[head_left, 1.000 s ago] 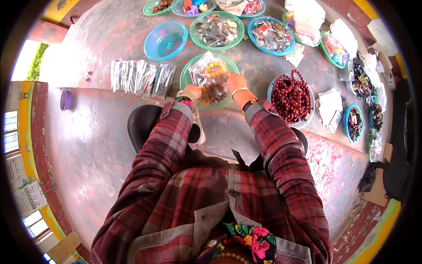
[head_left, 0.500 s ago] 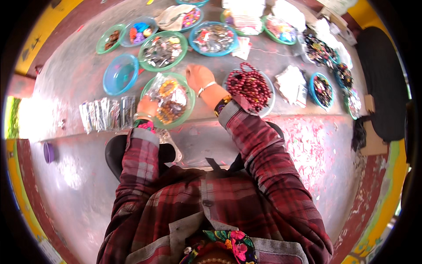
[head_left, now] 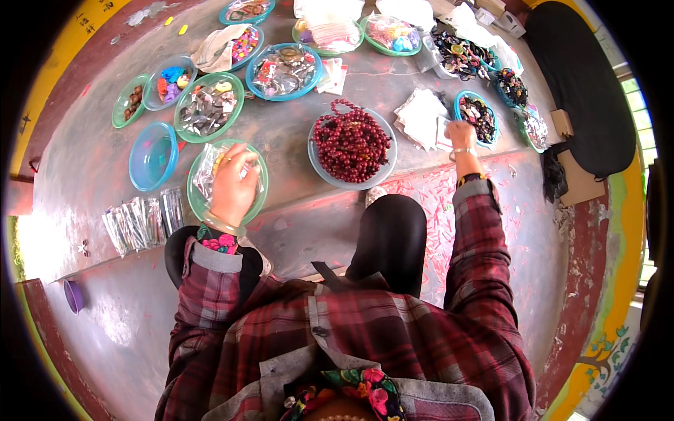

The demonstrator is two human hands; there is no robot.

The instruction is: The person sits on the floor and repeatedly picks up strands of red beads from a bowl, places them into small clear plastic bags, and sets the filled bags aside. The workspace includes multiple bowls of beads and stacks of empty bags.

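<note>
Clear plastic bags (head_left: 204, 175) seen in round green plastic basin (head_left: 255, 201), 11 o'clock from wearer.
Left hand (head_left: 235, 186) half-curled above, hold unclear; right hand (head_left: 461, 137) tightly bent, 1 o'clock, grip hidden.

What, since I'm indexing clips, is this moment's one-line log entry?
left hand: at plastic packaging in green bowl, grip unclear | right hand: at edge of blue bowl, grip unclear | between: dark red beads in grey bowl

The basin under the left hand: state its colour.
The basin is light green, as the head view shows best.
</note>
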